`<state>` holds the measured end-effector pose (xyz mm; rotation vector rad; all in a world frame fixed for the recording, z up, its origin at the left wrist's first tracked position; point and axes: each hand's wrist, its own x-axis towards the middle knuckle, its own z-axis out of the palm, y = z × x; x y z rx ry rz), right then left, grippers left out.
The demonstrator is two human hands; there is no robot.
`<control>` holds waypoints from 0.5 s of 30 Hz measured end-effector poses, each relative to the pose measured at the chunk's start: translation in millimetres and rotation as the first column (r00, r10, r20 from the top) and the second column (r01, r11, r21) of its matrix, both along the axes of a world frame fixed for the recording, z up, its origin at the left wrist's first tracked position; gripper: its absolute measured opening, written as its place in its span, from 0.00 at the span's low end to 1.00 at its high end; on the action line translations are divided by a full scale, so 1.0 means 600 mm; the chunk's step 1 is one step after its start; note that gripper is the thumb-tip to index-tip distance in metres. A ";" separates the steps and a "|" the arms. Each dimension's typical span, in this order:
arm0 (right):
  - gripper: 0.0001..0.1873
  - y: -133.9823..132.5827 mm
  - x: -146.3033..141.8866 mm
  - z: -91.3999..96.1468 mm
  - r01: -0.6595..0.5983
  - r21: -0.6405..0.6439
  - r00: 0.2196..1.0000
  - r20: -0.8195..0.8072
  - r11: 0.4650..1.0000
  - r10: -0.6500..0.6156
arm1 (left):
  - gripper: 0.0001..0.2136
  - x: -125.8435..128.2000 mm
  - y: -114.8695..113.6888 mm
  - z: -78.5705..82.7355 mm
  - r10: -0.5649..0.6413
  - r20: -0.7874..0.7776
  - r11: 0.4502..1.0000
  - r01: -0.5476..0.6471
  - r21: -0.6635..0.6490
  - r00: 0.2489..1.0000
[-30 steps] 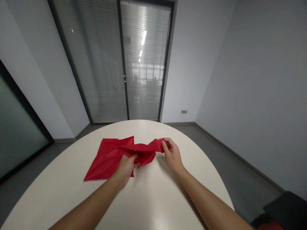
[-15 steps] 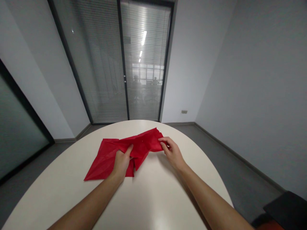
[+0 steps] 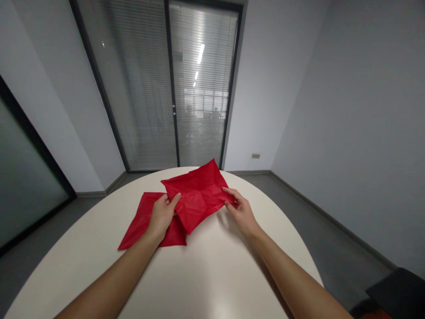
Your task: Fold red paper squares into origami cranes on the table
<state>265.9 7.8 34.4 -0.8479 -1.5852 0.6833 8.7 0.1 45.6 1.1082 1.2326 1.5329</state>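
A thin, creased red sheet (image 3: pixel 199 190), either paper or cloth, is raised above the table and tilted, its far corner pointing up. My left hand (image 3: pixel 163 215) pinches its left edge, thumb on top. At the right edge, my right hand (image 3: pixel 239 206) grips it between thumb and fingers. Beneath and to the left, a second red sheet (image 3: pixel 141 221) lies flat on the white table, partly covered by my left hand and the raised sheet.
The round white table (image 3: pixel 212 274) curves away in front of me. Beyond it stand a glass partition with blinds (image 3: pixel 146 110) and grey walls. A dark object, perhaps a chair (image 3: pixel 398 290), is at the lower right.
The upper red sheet, bunched and folded before, is now spread wider, with its far corner higher. My left hand has shifted slightly left and up; my right hand has moved a little right.
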 end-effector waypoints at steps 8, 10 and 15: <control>0.27 0.016 -0.010 -0.024 0.032 -0.147 0.994 -0.102 0.989 -0.048 | 0.25 -0.004 -0.001 0.026 -0.081 0.015 0.997 0.081 0.009 0.997; 0.29 0.004 -0.027 -0.023 0.000 -0.134 0.996 -0.083 0.991 -0.011 | 0.26 -0.019 0.008 0.025 -0.044 0.002 0.999 0.044 0.015 0.999; 0.21 -0.055 -0.099 -0.006 -0.160 -0.137 0.985 0.042 0.978 0.167 | 0.23 -0.097 0.043 0.041 0.037 -0.321 0.998 -0.051 -0.037 0.946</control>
